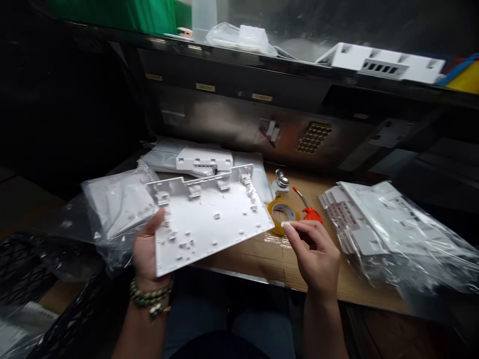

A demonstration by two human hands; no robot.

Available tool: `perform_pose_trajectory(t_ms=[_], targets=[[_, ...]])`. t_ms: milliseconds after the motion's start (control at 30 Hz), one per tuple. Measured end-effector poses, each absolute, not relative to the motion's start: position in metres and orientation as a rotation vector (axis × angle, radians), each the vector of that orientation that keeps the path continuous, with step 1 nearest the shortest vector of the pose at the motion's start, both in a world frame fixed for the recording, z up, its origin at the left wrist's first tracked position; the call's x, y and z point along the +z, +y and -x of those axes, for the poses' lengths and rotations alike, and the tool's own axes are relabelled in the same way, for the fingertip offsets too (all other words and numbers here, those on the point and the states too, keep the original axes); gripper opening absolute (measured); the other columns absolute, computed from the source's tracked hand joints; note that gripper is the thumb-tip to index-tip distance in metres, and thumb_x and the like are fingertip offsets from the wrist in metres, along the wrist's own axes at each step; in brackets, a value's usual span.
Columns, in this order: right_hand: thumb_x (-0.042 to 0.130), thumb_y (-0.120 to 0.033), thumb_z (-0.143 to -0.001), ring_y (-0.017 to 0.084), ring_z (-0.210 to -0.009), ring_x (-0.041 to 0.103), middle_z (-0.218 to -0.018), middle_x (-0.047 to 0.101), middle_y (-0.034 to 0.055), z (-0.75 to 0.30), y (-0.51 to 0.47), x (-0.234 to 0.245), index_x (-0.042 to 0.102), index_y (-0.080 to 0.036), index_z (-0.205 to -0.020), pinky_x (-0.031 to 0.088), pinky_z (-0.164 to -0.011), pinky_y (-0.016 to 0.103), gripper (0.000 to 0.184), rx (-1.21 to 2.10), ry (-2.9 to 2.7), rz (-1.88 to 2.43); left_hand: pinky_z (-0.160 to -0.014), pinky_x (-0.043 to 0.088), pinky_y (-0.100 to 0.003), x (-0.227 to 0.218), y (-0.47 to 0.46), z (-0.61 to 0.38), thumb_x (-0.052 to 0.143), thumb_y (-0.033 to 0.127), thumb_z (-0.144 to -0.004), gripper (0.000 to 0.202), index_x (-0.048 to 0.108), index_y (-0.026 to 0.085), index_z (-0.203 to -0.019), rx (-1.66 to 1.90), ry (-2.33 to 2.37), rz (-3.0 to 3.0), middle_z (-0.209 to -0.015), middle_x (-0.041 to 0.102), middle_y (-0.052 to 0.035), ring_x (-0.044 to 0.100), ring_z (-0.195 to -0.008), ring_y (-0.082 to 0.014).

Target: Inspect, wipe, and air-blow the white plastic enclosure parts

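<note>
My left hand (145, 254) grips a white plastic housing panel (209, 219) by its left edge, the thumb over the rim. The panel is tilted, its inner side with clips and small posts facing up. To its right, my right hand (318, 254) is closed in a pinch, apart from the panel. A small white piece (286, 224) shows at the fingertips, too small to name. Just beyond those fingers lie a roll of yellowish tape (295, 209), an orange-red tool with a thin metal stem (311, 213) and a small bottle with a metal top (281, 182).
Bagged white panels (116, 199) lie at left, and a stack of bagged panels (389, 219) at right. More white parts (204, 158) lie behind. Cardboard (254, 257) covers the bench. A shelf above holds another white housing (389, 62). A black crate (71, 309) stands lower left.
</note>
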State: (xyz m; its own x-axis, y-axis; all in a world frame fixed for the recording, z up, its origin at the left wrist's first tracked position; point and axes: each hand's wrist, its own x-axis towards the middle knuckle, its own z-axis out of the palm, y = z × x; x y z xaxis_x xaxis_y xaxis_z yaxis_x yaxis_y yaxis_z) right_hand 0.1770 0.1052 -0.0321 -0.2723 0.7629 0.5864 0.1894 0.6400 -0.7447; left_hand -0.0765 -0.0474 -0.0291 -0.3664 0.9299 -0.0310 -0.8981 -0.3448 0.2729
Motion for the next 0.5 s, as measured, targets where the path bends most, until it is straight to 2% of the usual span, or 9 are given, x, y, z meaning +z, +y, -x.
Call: perform_pose_trajectory(t_ms=[100, 233, 333, 500], targets=[[0.075, -0.02, -0.093, 0.016, -0.083, 0.066, -0.091, 0.068, 0.0023, -0.189, 0.112, -0.031, 0.078, -0.023, -0.097, 0.054, -0.071, 0.029, 0.006, 0.637, -1.787, 0.746, -0.123, 0.026, -0.064, -0.04, -0.057, 0.082, 0.048, 0.047, -0.102, 0.051, 0.058, 0.025, -0.148, 1.913, 0.198, -0.163, -0.149, 0.062, -0.0077, 0.041, -0.149, -0.0381], [0.073, -0.014, -0.094, 0.014, -0.084, 0.066, -0.094, 0.067, 0.0016, -0.186, 0.103, -0.031, 0.077, -0.023, -0.102, 0.054, -0.076, 0.028, 0.013, 0.628, -1.903, 0.651, -0.122, 0.028, -0.063, -0.046, -0.064, 0.077, 0.054, 0.05, -0.101, 0.054, 0.053, 0.032, -0.152, 1.94, 0.247, -0.069, -0.141, 0.069, -0.0012, 0.042, -0.148, -0.0368], [0.072, -0.012, -0.094, 0.014, -0.083, 0.066, -0.094, 0.067, 0.0016, -0.185, 0.1, -0.034, 0.076, -0.022, -0.103, 0.054, -0.076, 0.027, 0.014, 0.59, -1.915, 0.639, -0.12, 0.029, -0.065, -0.049, -0.064, 0.075, 0.055, 0.049, -0.101, 0.053, 0.054, 0.029, -0.151, 1.958, 0.304, -0.054, -0.133, 0.073, -0.0032, 0.045, -0.147, -0.0368], [0.072, -0.012, -0.094, 0.014, -0.081, 0.065, -0.095, 0.066, 0.0022, -0.187, 0.101, -0.04, 0.075, -0.022, -0.104, 0.054, -0.074, 0.027, 0.014, 0.589, -1.959, 0.593, -0.12, 0.029, -0.067, -0.053, -0.059, 0.078, 0.047, 0.036, -0.1, 0.047, 0.066, 0.015, -0.138, 1.978, 0.375, -0.156, -0.129, 0.075, -0.0142, 0.048, -0.144, -0.0382]])
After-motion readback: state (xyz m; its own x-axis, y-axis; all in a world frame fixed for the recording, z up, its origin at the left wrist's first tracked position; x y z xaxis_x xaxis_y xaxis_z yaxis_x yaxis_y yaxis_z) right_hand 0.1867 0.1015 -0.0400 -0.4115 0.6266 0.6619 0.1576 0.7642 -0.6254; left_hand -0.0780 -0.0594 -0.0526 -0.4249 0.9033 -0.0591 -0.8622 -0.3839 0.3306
